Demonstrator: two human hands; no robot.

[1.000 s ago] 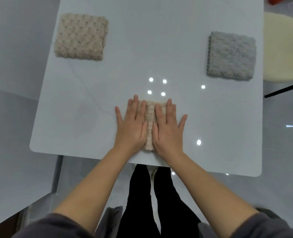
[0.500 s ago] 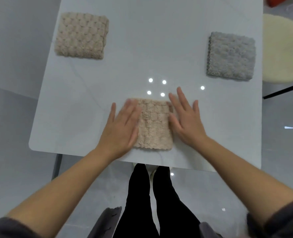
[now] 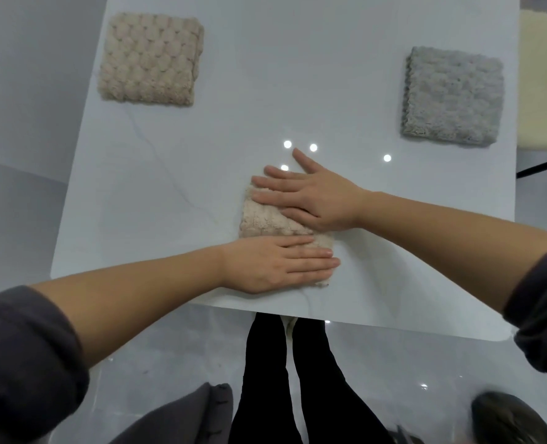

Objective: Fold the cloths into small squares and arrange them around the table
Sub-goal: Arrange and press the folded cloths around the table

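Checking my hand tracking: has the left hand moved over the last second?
Yes. The left hand slid from the nearest beige cloth's left half to its front edge, closer to the table's front rim.

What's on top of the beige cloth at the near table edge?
Both hands lie flat on the cloth: right hand across its far part, left hand along its near edge. Only a strip shows between them; the rest is covered.
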